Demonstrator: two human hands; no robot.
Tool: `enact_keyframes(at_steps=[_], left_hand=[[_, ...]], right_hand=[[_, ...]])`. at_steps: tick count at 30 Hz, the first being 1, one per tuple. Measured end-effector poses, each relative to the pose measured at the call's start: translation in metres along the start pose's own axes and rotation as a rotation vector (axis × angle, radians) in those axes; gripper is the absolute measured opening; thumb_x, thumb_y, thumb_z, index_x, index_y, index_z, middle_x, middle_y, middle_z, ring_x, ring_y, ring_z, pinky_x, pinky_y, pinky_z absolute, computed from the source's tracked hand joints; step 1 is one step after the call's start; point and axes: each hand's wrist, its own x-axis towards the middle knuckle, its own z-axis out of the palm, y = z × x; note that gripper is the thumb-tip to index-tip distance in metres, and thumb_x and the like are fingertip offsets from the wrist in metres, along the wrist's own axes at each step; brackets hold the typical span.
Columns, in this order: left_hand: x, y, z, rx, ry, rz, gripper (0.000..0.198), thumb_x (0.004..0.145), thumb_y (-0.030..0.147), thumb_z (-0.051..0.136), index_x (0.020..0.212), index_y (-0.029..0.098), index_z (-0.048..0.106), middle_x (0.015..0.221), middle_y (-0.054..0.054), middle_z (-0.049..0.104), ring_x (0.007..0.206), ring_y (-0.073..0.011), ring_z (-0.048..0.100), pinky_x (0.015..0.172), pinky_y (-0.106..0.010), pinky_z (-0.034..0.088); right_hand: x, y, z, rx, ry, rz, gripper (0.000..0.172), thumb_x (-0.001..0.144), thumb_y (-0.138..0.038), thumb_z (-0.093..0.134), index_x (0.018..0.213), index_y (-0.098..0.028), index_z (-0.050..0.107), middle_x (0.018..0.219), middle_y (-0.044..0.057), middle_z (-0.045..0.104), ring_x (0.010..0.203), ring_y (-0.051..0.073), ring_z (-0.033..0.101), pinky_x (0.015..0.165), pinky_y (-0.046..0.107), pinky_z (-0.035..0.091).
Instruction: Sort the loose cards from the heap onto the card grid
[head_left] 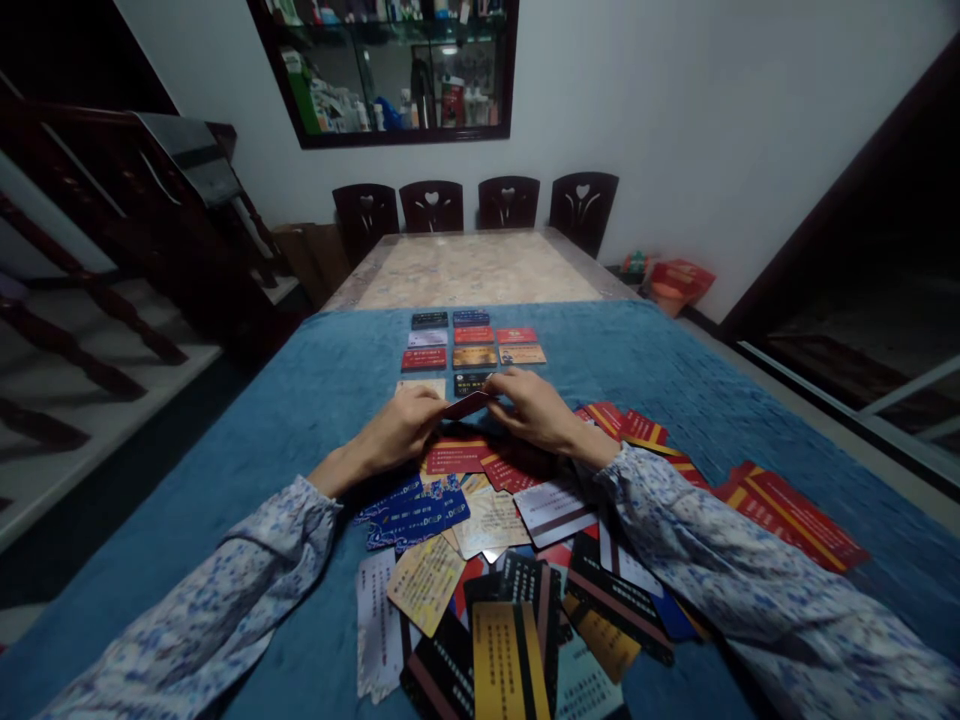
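Observation:
Between my two hands is a dark red card [466,405], tilted above the blue cloth. My left hand [409,420] pinches its left end, and my right hand [529,408] grips the right end. Just beyond stand small card stacks in rows, among them a black card [472,383], a cream card [421,387] partly behind my left hand, and an orange card [523,354]. Below my hands spreads a loose heap: red cards [457,456], blue cards [416,515], a yellow card [427,585], black striped cards [619,600] and a gold card [510,660].
More red cards [795,515] lie right of my right forearm. The blue cloth [300,400] covers the near part of the table; its bare stone-patterned top [472,265] shows beyond. Several dark chairs [506,203] line the far side. A stair railing [97,270] is at the left.

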Motion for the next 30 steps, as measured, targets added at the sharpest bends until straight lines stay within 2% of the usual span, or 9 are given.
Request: enact_keyframes(at_steps=[4,10,15,19,24,30], left_hand=[[0.001,0.0,0.003,0.022,0.026,0.028,0.029,0.095,0.015,0.05,0.115,0.017,0.071,0.101,-0.012,0.069,0.097,-0.0226,0.065,0.088,-0.039,0.055],[0.0,0.003,0.003,0.063,0.114,0.018,0.029,0.097,0.016,0.048,0.115,0.016,0.07,0.104,-0.013,0.073,0.108,-0.0265,0.064,0.094,-0.046,0.055],[-0.001,0.01,0.006,0.017,0.249,0.008,0.028,0.095,0.015,0.049,0.116,0.015,0.069,0.107,-0.013,0.074,0.108,-0.0256,0.066,0.095,-0.045,0.056],[0.0,0.018,0.01,-0.046,0.332,-0.021,0.025,0.096,0.016,0.05,0.112,0.016,0.069,0.108,-0.011,0.073,0.107,-0.0231,0.066,0.094,-0.042,0.057],[0.002,0.026,0.017,-0.097,0.319,-0.01,0.02,0.096,0.017,0.055,0.112,0.015,0.068,0.106,-0.01,0.072,0.103,-0.0218,0.067,0.093,-0.038,0.057],[0.002,0.028,0.022,-0.092,0.304,-0.006,0.016,0.096,0.013,0.054,0.104,0.017,0.068,0.096,-0.007,0.07,0.093,-0.0194,0.066,0.083,-0.032,0.057]], right_hand=[[0.0,-0.001,-0.001,-0.039,0.046,-0.025,0.018,0.098,-0.022,0.052,0.107,-0.018,0.067,0.098,0.009,0.068,0.087,0.02,0.056,0.079,0.031,0.04],[0.001,-0.005,-0.003,-0.18,0.135,-0.181,0.025,0.104,-0.022,0.045,0.112,-0.019,0.068,0.096,0.011,0.072,0.094,0.024,0.054,0.083,0.036,0.036],[-0.001,-0.006,-0.006,-0.253,0.102,-0.243,0.03,0.105,-0.022,0.045,0.124,-0.024,0.067,0.1,0.008,0.075,0.098,0.026,0.051,0.088,0.04,0.034],[-0.002,-0.006,-0.006,-0.254,0.092,-0.268,0.032,0.106,-0.022,0.042,0.127,-0.023,0.067,0.101,0.007,0.076,0.1,0.025,0.052,0.094,0.04,0.032],[-0.002,-0.008,-0.001,-0.229,0.149,-0.309,0.03,0.107,-0.026,0.042,0.12,-0.018,0.069,0.093,0.009,0.076,0.092,0.023,0.054,0.091,0.037,0.033],[-0.001,-0.006,0.011,-0.237,0.228,-0.384,0.026,0.106,-0.023,0.044,0.109,-0.02,0.069,0.086,0.006,0.074,0.088,0.021,0.055,0.09,0.037,0.037]])
